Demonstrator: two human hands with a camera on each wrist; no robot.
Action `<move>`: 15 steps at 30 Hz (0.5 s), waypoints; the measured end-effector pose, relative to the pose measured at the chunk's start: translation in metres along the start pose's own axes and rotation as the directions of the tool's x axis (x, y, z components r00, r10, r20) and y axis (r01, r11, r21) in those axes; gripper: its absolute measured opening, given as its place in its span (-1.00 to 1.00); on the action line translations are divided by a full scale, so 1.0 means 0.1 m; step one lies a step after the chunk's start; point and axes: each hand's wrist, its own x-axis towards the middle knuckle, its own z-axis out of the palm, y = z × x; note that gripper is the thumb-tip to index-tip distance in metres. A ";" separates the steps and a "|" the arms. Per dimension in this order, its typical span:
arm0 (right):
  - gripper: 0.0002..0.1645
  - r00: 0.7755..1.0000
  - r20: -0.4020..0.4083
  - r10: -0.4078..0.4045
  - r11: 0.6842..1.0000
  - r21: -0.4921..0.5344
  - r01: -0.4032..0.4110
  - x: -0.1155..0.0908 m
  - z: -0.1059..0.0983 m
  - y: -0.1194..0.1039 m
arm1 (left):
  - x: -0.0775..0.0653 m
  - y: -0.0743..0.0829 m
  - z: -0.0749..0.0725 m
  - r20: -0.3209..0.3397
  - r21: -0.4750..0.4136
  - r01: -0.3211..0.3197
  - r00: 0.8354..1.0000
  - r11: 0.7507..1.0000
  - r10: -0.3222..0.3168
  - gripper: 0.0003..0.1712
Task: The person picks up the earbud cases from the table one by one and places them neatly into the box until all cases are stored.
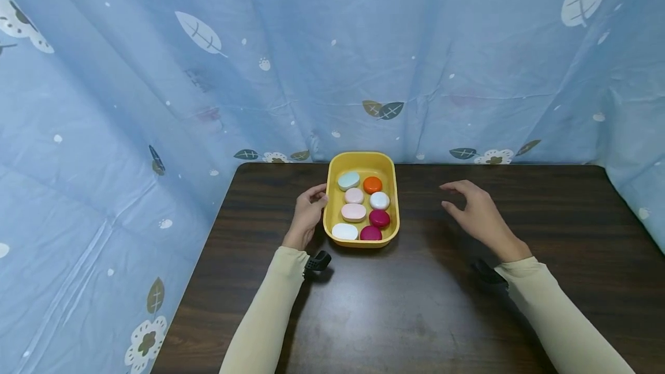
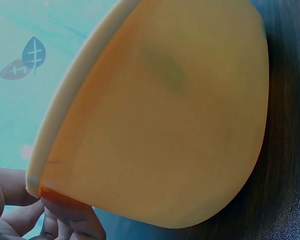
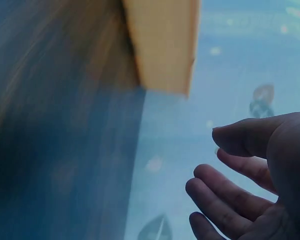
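Note:
A yellow tray [image 1: 396,204] with rounded corners sits toward the back of the dark table. Inside it are several smooth rounded pieces: a pale blue oval [image 1: 348,180], an orange one [image 1: 372,184], pale pink ones [image 1: 354,212], white ones [image 1: 380,200] and crimson ones [image 1: 380,218]. My left hand [image 1: 307,212] pinches the tray's left rim, thumb and fingers on either side of it in the left wrist view. To the right, my right hand [image 1: 480,215] hangs above the table, apart from the tray, its fingers loosely bent around nothing.
The dark wood-grain table [image 1: 395,316] ends at the back against a blue curtain [image 1: 312,62] printed with leaves and flowers. More curtain hangs along the left and right sides. A black wrist strap [image 1: 318,261] sits at the left cuff.

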 end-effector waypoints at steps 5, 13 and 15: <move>-0.53 0.999 -0.026 0.048 0.998 -0.029 -0.049 -0.14 -0.11 0.24 | -0.02 0.01 0.00 0.000 -0.006 -0.003 1.000 1.000 0.003 -0.56; -0.51 0.992 -0.046 0.121 0.990 -0.060 -0.124 -0.34 -0.24 0.54 | -0.02 0.01 -0.02 0.032 -0.035 0.013 0.999 0.999 -0.012 -0.53; -0.51 0.989 -0.051 0.138 0.987 -0.071 -0.142 -0.37 -0.27 0.59 | -0.02 0.01 -0.02 0.042 -0.045 0.010 0.999 0.999 -0.008 -0.53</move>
